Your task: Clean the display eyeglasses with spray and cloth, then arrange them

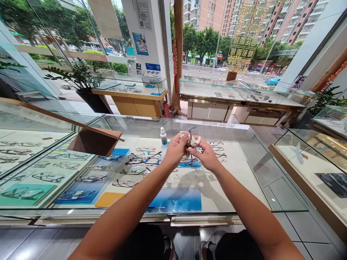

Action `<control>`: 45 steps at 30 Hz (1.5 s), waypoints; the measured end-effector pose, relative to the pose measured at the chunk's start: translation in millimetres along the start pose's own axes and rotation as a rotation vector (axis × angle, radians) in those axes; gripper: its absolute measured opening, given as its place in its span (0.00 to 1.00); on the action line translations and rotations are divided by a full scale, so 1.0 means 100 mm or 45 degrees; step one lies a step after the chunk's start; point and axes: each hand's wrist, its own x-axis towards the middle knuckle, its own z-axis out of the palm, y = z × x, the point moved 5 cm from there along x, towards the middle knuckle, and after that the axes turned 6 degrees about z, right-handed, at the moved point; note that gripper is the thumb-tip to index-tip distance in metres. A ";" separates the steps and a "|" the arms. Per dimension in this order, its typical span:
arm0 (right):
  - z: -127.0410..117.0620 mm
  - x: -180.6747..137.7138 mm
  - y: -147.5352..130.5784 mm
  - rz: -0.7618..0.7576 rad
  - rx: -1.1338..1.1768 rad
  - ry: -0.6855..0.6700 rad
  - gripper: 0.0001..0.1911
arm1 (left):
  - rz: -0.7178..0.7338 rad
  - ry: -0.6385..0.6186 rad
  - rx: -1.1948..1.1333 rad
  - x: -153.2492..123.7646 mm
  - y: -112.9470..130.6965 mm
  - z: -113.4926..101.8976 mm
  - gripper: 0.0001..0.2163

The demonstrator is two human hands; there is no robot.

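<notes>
Both my hands are raised over a glass display counter [244, 169]. My left hand [175, 150] and my right hand [204, 153] are closed together on a beige cloth [193, 140] wrapped round a pair of thin dark-framed glasses [189, 133]. One temple arm of the glasses hangs down between my hands. A small white spray bottle [163, 136] with a blue label stands on the glass just left of my left hand.
Under the counter glass lie several pairs of glasses [143, 160] on white, blue and yellow mats. More glass showcases [230, 90] stand behind and to both sides. A potted plant [84, 77] sits at the back left. Large windows face a street.
</notes>
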 end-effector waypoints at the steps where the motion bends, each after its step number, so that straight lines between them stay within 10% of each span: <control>1: 0.00 0.00 0.01 0.020 0.054 -0.005 0.17 | -0.001 -0.027 -0.017 0.02 0.01 -0.01 0.25; 7: 0.00 0.02 0.12 0.228 0.400 -0.019 0.18 | -0.045 -0.238 -0.064 0.06 0.08 0.01 0.22; 15: 0.06 -0.01 -0.02 0.068 0.169 -0.041 0.17 | 0.014 -0.036 -0.036 0.05 0.00 -0.04 0.24; 22: 0.05 -0.01 0.07 0.231 0.440 0.020 0.19 | -0.065 -0.290 -0.077 0.08 0.06 -0.01 0.22; 28: 0.11 -0.02 0.04 0.138 0.319 -0.021 0.18 | 0.056 -0.111 -0.044 0.09 0.00 -0.06 0.22; 34: 0.07 -0.02 0.10 0.199 0.463 0.054 0.16 | -0.131 -0.350 -0.132 0.08 0.08 -0.01 0.22; 40: 0.15 -0.02 0.04 0.166 0.389 -0.011 0.16 | -0.032 -0.148 -0.110 0.08 0.04 -0.03 0.23; 45: 0.09 -0.02 0.11 0.213 0.462 0.031 0.16 | -0.186 -0.353 -0.184 0.10 0.08 -0.03 0.23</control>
